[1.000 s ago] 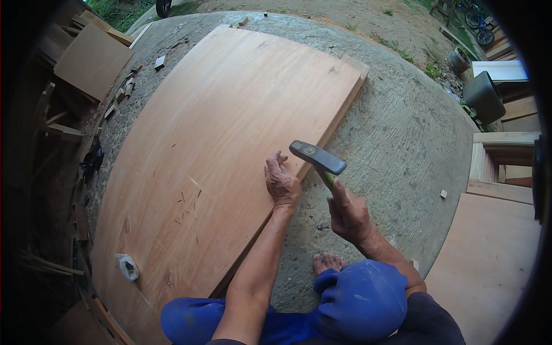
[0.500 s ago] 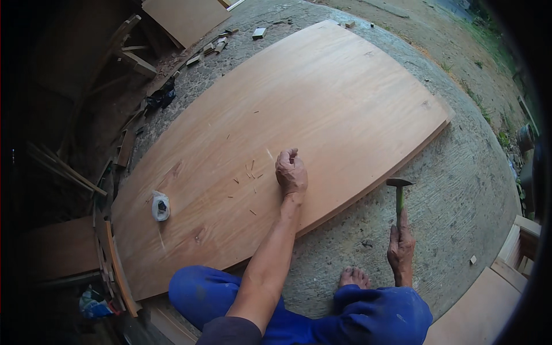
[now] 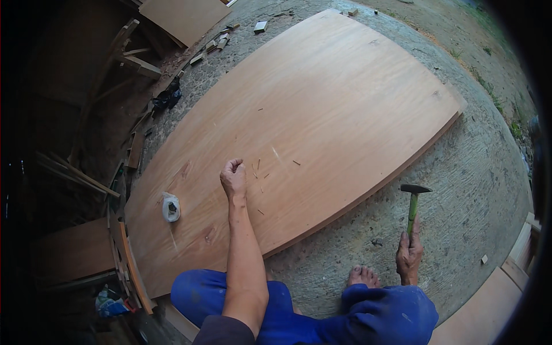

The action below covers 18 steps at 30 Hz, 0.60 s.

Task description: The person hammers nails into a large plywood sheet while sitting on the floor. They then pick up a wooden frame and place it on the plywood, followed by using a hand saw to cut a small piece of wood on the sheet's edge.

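My left hand is over the wide plywood panel, its fingers curled closed. Whatever it may hold is hidden or too small to name. Just right of its fingertips lie several thin nails, with one single nail a little apart from them. Over the concrete at the right, my right hand grips a hammer by its green handle, head up and apart from the panel. A small white plastic bag, open at the top with something dark inside, sits on the panel left of my left hand.
Wood scraps and a black plastic bag lie on the rough concrete along the far left. Boards are stacked at the left. More pale panels lie at the lower right. My bare foot rests beside the panel's near edge.
My left hand has moved left across the panel, to the left side of the nails. One nail now lies farther right. The right hand still holds the hammer; the view has shifted slightly.
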Each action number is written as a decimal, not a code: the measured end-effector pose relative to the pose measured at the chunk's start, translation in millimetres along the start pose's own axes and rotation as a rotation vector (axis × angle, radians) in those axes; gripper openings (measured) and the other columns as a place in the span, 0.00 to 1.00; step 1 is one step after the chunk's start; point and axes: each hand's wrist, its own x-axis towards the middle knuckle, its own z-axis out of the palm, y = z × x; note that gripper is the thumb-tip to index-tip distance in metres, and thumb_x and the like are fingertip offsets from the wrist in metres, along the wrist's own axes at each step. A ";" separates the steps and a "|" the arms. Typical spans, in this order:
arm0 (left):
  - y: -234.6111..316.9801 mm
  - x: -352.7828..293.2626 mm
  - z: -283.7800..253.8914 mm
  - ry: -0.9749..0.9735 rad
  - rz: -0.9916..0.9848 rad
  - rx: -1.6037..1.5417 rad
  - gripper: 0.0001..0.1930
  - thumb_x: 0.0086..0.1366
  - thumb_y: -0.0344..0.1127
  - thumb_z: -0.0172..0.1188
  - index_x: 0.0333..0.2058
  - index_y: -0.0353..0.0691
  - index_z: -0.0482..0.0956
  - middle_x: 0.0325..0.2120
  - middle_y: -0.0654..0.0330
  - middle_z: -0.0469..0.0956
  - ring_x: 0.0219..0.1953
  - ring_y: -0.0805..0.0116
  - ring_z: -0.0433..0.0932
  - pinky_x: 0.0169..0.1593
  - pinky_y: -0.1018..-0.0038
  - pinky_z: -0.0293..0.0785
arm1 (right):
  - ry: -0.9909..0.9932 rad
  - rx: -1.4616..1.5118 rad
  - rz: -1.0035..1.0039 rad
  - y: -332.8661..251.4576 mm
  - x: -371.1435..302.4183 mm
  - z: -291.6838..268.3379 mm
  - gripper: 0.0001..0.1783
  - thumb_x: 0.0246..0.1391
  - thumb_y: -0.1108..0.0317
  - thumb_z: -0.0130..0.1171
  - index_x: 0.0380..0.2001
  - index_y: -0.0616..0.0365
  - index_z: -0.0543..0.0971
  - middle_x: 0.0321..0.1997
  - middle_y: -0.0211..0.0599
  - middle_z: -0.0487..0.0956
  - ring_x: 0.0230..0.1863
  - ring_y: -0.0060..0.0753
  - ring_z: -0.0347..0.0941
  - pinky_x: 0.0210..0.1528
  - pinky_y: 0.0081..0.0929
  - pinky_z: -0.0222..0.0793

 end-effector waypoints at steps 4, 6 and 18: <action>38.8 -21.5 1.4 -0.276 0.002 0.343 0.10 0.61 0.35 0.64 0.37 0.36 0.86 0.30 0.56 0.86 0.33 0.67 0.84 0.41 0.72 0.78 | 0.013 0.076 0.081 5.5 0.2 2.8 0.33 0.69 0.72 0.49 0.75 0.50 0.57 0.23 0.26 0.67 0.23 0.17 0.58 0.26 0.21 0.62; 41.9 -34.3 12.8 -0.341 0.011 0.465 0.11 0.60 0.37 0.65 0.37 0.37 0.87 0.31 0.54 0.86 0.34 0.64 0.85 0.42 0.69 0.79 | 0.005 0.117 0.103 3.8 2.7 1.3 0.33 0.69 0.72 0.49 0.75 0.49 0.58 0.22 0.29 0.66 0.23 0.18 0.58 0.26 0.21 0.61; 62.2 -50.0 91.6 -0.309 0.086 0.087 0.05 0.68 0.28 0.54 0.38 0.34 0.77 0.33 0.55 0.81 0.36 0.62 0.81 0.40 0.66 0.76 | 0.057 0.201 0.163 5.9 10.0 -15.6 0.36 0.68 0.72 0.51 0.76 0.51 0.54 0.32 0.27 0.76 0.29 0.17 0.65 0.33 0.20 0.69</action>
